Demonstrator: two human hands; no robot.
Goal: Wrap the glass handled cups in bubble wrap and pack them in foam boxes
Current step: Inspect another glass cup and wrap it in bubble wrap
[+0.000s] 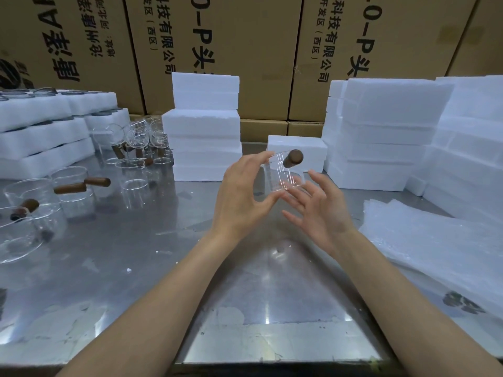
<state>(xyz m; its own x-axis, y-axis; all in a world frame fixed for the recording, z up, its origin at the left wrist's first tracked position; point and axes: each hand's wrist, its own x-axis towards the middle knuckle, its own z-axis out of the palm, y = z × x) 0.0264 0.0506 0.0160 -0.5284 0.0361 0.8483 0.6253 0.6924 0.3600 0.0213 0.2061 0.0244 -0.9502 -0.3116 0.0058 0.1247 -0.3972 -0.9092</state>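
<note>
Head view shows the left hand (239, 197) holding a glass handled cup (284, 172) above the counter (141, 240), thumb and fingertips pinching rim and base, presumably for wrapping, right hand (317, 208) spread wide beneath, bubble wrap (435, 246) rightward, foam boxes (204, 126) and spare cups (68, 191) well apart, nothing obstructing.

The counter (141, 240) is scuffed, reflective metal; the cup (283, 175) is clear glossy glass with a matt wooden handle (293, 158); the foam boxes (204, 126) look white, grainy
</note>
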